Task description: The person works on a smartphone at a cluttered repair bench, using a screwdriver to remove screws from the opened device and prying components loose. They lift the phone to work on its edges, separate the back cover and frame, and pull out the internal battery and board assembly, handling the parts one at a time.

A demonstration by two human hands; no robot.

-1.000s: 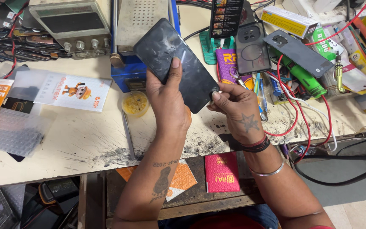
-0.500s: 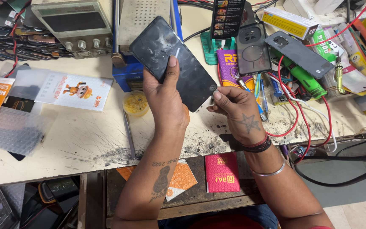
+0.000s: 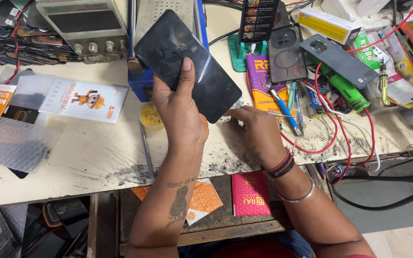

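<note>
My left hand [image 3: 180, 112] holds a black phone [image 3: 187, 62] tilted above the workbench, thumb pressed on its dark, smudged glass. My right hand [image 3: 256, 131] is just below the phone's lower right corner, back of the hand up and fingers bent. Its fingertips are tucked by the phone's edge, close to a small silvery scrap [image 3: 238, 102] on the bench [image 3: 96, 162]. Whether it pinches anything is hidden.
Behind the phone stand a bench power supply [image 3: 84, 26] and a blue box [image 3: 142, 88]. A small yellow tin [image 3: 150, 116] and a thin metal tool [image 3: 146, 150] lie left of my hand. Phone back covers [image 3: 339, 59], pens and red wires [image 3: 331, 143] crowd the right. Packets [image 3: 84, 99] lie left.
My right hand has dropped from the phone's right edge down toward the bench under its lower corner. The left hand has kept the phone in about the same place.
</note>
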